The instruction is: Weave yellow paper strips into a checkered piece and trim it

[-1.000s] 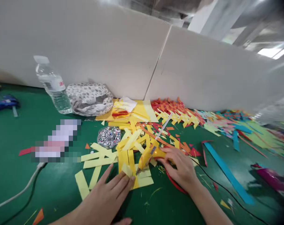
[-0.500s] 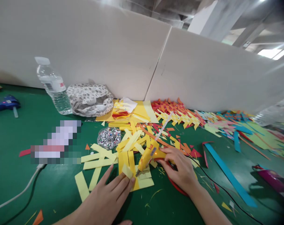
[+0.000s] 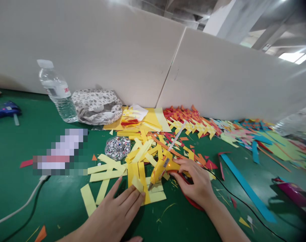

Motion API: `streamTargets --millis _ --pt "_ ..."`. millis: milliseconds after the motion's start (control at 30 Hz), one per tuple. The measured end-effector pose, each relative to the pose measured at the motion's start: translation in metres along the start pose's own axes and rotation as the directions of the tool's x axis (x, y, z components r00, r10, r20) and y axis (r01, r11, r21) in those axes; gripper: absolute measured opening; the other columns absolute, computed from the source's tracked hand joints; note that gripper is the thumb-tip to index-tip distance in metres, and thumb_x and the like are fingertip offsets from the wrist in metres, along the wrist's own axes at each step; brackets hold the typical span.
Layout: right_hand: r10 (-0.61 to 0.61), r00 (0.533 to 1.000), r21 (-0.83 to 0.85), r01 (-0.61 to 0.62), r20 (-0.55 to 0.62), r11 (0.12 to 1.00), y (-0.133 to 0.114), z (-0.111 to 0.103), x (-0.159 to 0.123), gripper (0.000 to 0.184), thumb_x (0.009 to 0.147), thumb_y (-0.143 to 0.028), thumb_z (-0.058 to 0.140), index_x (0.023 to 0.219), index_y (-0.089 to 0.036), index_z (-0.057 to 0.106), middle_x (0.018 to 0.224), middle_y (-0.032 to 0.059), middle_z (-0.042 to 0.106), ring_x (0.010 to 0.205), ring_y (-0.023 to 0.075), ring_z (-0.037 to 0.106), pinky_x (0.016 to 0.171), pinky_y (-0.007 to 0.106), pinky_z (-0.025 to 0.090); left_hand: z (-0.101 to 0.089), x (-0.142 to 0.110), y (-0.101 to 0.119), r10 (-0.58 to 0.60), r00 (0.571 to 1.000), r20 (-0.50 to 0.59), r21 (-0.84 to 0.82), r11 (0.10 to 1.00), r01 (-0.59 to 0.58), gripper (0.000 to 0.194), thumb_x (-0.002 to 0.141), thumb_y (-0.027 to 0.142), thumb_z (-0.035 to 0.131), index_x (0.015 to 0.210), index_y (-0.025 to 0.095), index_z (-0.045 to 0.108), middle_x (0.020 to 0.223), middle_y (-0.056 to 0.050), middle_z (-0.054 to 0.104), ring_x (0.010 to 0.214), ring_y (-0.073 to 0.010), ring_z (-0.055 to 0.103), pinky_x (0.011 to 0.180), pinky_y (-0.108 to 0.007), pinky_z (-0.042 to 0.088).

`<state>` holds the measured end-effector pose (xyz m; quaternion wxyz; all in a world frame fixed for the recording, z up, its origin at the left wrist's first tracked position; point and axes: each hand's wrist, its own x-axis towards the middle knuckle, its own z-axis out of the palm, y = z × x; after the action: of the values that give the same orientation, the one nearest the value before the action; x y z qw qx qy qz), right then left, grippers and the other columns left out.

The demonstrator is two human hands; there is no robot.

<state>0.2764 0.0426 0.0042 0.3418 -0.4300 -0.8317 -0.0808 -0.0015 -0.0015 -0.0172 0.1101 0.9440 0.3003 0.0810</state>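
My right hand (image 3: 194,181) is wrapped around the handle of a yellow hot glue gun (image 3: 159,171) with a lit orange light and a clear glue stick (image 3: 177,136) out of its back. The nozzle points down at woven yellow paper strips (image 3: 146,198), just right of my left fingertips. My left hand (image 3: 122,205) lies flat with fingers stretched out, pressing a folded pale yellow strip end (image 3: 137,184) against the weave. Something red, partly hidden, lies beneath my right hand. Loose pale yellow strips (image 3: 109,175) are scattered beside my left hand.
Googly eyes in a clear round container (image 3: 118,148) sit behind the strips. A water bottle (image 3: 57,94) and a patterned cloth pouch (image 3: 97,107) stand near the wall. Finished woven paper pieces (image 3: 193,122) pile up at the back. The gun's black cord (image 3: 240,201) trails right, past blue strips (image 3: 249,188).
The glue gun's nozzle has shifted slightly right, a little away from my left fingertips. My left hand stays in place on the strips.
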Motion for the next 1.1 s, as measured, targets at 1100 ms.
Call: streamTargets --millis 1100 --pt "0.013 1.0 -0.025 -0.013 0.006 1.0 0.003 -0.001 0.004 0.018 0.075 -0.017 0.064 0.077 -0.023 0.047 0.094 0.0077 0.067 0.089 0.0212 0.063 0.074 0.036 0.051 -0.009 0.002 0.001 -0.016 0.998 0.061 -0.036 0.999 0.018 0.063 0.086 0.056 0.032 0.134 0.016 0.037 0.13 -0.011 0.051 0.117 -0.0271 0.047 0.108 -0.05 0.016"
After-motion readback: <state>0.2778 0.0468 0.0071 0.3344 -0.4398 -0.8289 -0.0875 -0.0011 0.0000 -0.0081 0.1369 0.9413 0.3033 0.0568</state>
